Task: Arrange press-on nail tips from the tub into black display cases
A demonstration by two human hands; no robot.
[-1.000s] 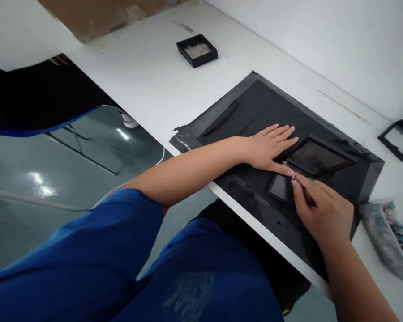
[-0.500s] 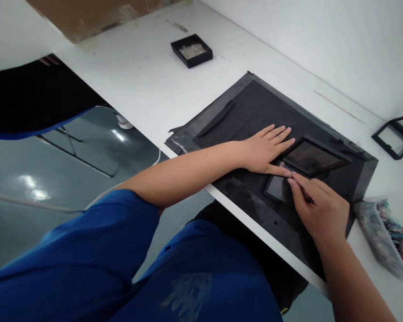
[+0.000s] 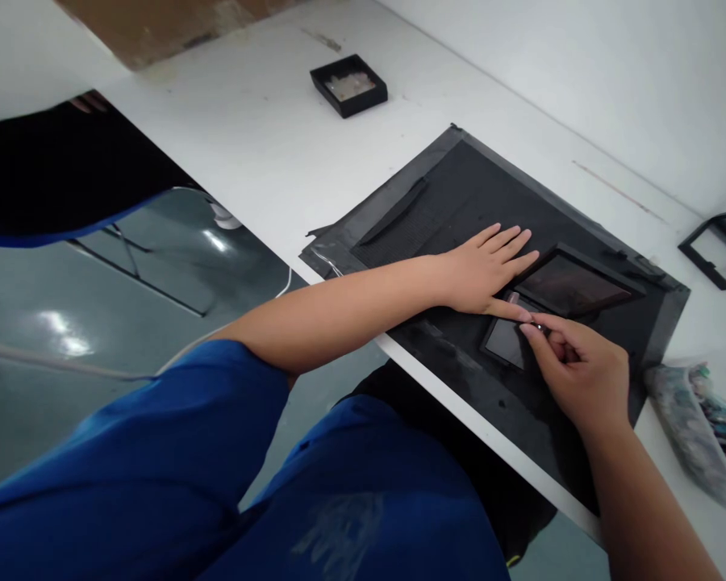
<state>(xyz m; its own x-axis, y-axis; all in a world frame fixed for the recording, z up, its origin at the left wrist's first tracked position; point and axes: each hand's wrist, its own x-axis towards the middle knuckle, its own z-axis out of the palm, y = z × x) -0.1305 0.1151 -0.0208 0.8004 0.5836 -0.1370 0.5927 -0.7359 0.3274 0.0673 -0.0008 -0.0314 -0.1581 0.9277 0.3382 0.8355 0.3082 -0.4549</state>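
Glass panel (image 3: 506, 339), small and dark, lies flat on the black mat (image 3: 460, 194) near the mat's front edge, at about five o'clock from the mat's centre. Touching its corner at one o'clock sits a larger dark picture frame (image 3: 572, 284). The left hand (image 3: 481, 270) lies flat on the mat, fingers spread and pointing toward two o'clock, its thumb pressed down at the panel's top edge. The right hand (image 3: 581, 367) comes in from five o'clock, thumb and forefinger pinched together on something tiny at the panel's top corner; what it is cannot be told. The left forearm crosses the table (image 3: 266, 137) edge and covers part of the mat. At eleven o'clock stands a small black tray (image 3: 349, 85), at three o'clock an empty black frame (image 3: 717, 250), at four o'clock a plastic bag (image 3: 695, 428) of small parts.
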